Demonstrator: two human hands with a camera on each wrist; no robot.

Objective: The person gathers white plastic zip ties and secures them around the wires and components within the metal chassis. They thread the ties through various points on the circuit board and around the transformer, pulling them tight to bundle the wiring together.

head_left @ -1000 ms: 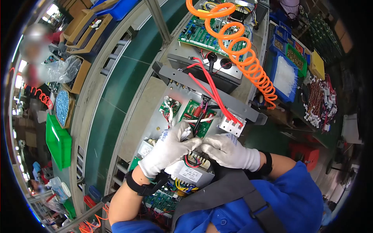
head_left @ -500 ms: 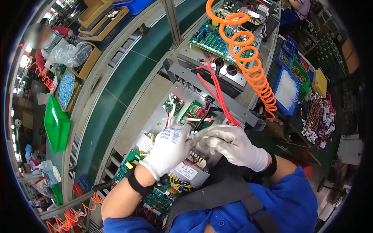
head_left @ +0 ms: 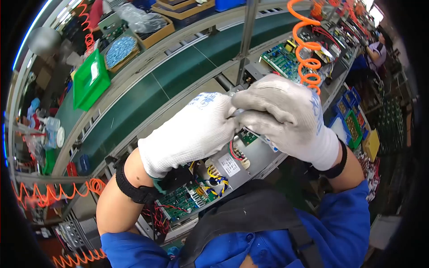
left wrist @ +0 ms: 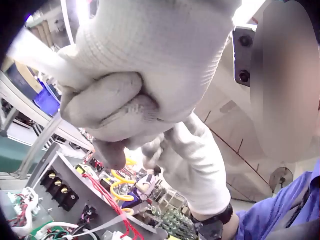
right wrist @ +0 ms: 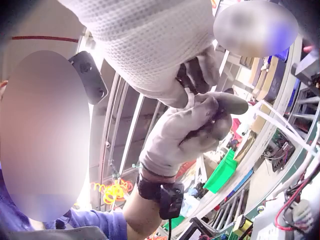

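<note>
Both hands wear white knitted gloves and meet fingertip to fingertip, raised over an open metal chassis. My left hand grips white wires, which trail from its curled fingers in the right wrist view. My right hand has its fingers bent and pinches a small white piece against the left fingertips; I cannot tell what kind of piece it is. Below the hands are a block with a white label, red and black leads, and a green circuit board with yellow and blue wires.
A green conveyor runs behind the chassis, with a metal post beside it. An orange coiled hose hangs at the right near another circuit board. Across the conveyor stands a green bin; small parts bins stand at right.
Both hands have risen from low over the chassis toward the head camera, fingertips staying together. The head view has turned, shifting the chassis and hose.
</note>
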